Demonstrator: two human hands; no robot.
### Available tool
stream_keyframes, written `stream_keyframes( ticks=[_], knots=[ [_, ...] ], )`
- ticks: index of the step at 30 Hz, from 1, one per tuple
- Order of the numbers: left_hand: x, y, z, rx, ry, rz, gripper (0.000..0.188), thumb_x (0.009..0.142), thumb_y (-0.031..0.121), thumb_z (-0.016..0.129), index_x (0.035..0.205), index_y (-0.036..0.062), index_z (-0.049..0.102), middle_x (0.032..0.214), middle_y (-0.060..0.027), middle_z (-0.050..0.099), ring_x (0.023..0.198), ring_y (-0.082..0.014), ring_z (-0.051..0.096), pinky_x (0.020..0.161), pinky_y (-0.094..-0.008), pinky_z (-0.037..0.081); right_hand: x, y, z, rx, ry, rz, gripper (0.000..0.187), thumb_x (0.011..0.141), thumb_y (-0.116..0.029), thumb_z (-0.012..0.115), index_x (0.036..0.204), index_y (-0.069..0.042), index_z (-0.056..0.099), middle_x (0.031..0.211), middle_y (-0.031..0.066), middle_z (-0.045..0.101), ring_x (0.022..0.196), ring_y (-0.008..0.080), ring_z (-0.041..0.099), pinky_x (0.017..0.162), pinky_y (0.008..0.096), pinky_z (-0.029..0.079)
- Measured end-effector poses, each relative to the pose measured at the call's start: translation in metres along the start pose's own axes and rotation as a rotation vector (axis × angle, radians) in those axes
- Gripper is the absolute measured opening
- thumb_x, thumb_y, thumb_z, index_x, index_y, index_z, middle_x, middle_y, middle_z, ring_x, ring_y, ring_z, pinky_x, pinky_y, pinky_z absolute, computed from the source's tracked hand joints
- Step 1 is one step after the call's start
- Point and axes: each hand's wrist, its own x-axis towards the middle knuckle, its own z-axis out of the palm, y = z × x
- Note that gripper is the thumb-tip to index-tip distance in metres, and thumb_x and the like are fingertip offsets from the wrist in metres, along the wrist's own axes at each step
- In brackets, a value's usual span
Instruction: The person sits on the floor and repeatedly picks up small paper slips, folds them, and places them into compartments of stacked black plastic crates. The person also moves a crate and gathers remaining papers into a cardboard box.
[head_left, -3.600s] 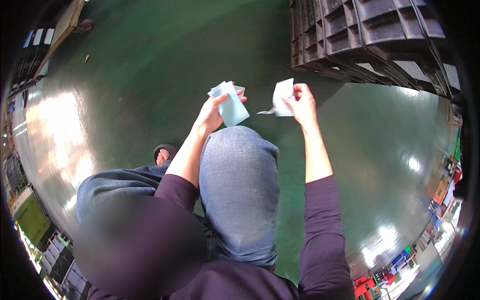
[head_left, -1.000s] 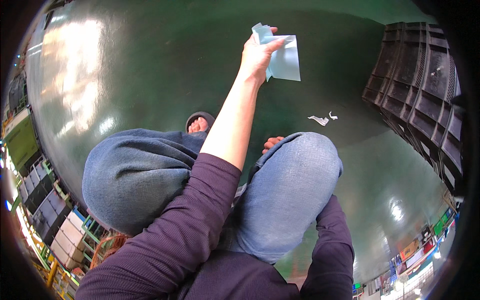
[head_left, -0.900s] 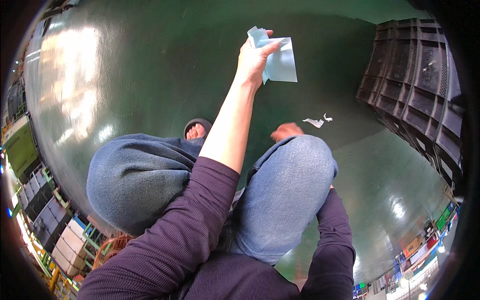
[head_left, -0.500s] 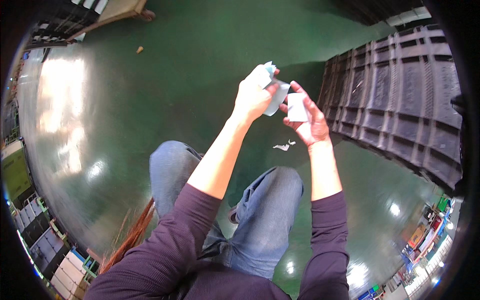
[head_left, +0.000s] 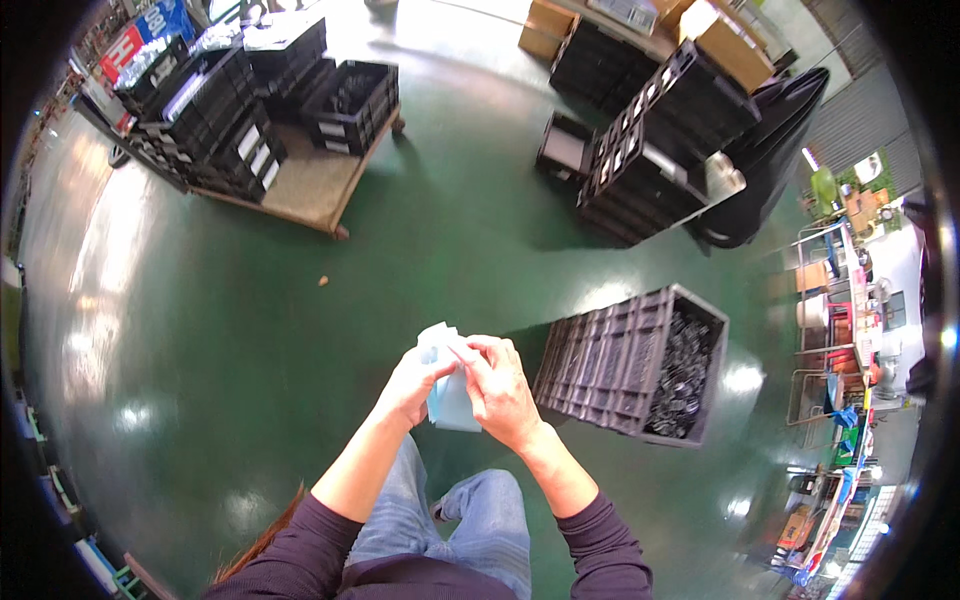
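Observation:
In front of me, above my knees, are some pale blue paper sheets [head_left: 456, 405], thin and slightly crumpled at the top. My left hand [head_left: 404, 386] is closed on their left side, with the thumb over the front. My right hand [head_left: 507, 396] meets it from the other side, its thumb and fingers pinching the upper part of the paper. The two hands almost touch at the top. How many sheets there are, I cannot tell, and the fingers behind the paper are hidden.
At my right stands a tall dark crate [head_left: 610, 365] holding shiny black parts [head_left: 685, 375]. More black crates [head_left: 650, 165] are stacked farther off on the right. On the far left a wooden trolley [head_left: 305, 195] carries black bins. A small yellowish bit [head_left: 323, 281] lies on the green floor.
The view has tilted up, bringing the trolley and stacked crates in. My hands, apart before with a small white piece in the right, have come together on the pale blue paper.

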Motion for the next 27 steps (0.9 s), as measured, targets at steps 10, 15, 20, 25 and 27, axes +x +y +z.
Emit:
stream_keyframes(
  ticks=[10, 15, 20, 25, 27],
  knots=[
    [-0.030, 0.192, 0.121, 0.127, -0.187, 0.263, 0.045, 0.084, 0.009, 0.070, 0.125, 0.0035, 0.054, 0.117, -0.0057, 0.061, 0.107, -0.0146, 0.058, 0.094, -0.0301, 0.046, 0.156, -0.093, -0.129, 0.228, 0.374, 0.315, 0.053, 0.074, -0.001, 0.074, 0.123, -0.005, 0.056, 0.112, 0.0093, 0.056, 0.105, 0.0195, 0.054, 0.088, 0.0317, 0.046],
    [0.076, 0.218, 0.157, 0.336, -0.219, 0.195, 0.045, 0.082, 0.003, 0.067, 0.125, 0.0024, 0.054, 0.111, -0.0051, 0.063, 0.101, -0.0132, 0.059, 0.091, -0.0301, 0.047, 0.217, -0.009, -0.156, 0.669, 0.445, 0.576, 0.013, 0.080, -0.008, 0.076, 0.088, -0.003, 0.067, 0.076, -0.0017, 0.065, 0.064, 0.0032, 0.053, 0.060, 0.0187, 0.044],
    [0.200, 0.261, 0.207, 0.212, -0.244, 0.029, 0.043, 0.084, 0.006, 0.065, 0.125, 0.0024, 0.053, 0.109, -0.0056, 0.063, 0.100, -0.0140, 0.059, 0.089, -0.0320, 0.048, 0.316, 0.095, -0.178, 0.528, 0.429, 0.447, 0.023, 0.081, -0.021, 0.077, 0.093, -0.004, 0.067, 0.094, 0.0019, 0.060, 0.083, 0.0114, 0.055, 0.072, 0.0255, 0.044],
    [0.303, 0.318, 0.248, 0.039, -0.140, -0.101, 0.043, 0.090, 0.008, 0.059, 0.131, 0.0041, 0.046, 0.120, -0.0085, 0.057, 0.109, -0.0182, 0.056, 0.094, -0.0365, 0.047, 0.443, 0.154, -0.203, 0.368, 0.353, 0.339, 0.056, 0.083, -0.036, 0.070, 0.128, -0.008, 0.051, 0.127, 0.0164, 0.046, 0.120, 0.0330, 0.043, 0.102, 0.0437, 0.035],
    [0.345, 0.348, 0.240, -0.010, -0.147, -0.133, 0.044, 0.091, 0.010, 0.059, 0.132, 0.0065, 0.046, 0.121, -0.0072, 0.057, 0.107, -0.0177, 0.058, 0.090, -0.0360, 0.049, 0.491, 0.175, -0.211, 0.147, 0.265, 0.189, 0.061, 0.078, -0.036, 0.073, 0.128, -0.009, 0.050, 0.129, 0.0168, 0.044, 0.122, 0.0344, 0.041, 0.102, 0.0442, 0.035]
  ],
)
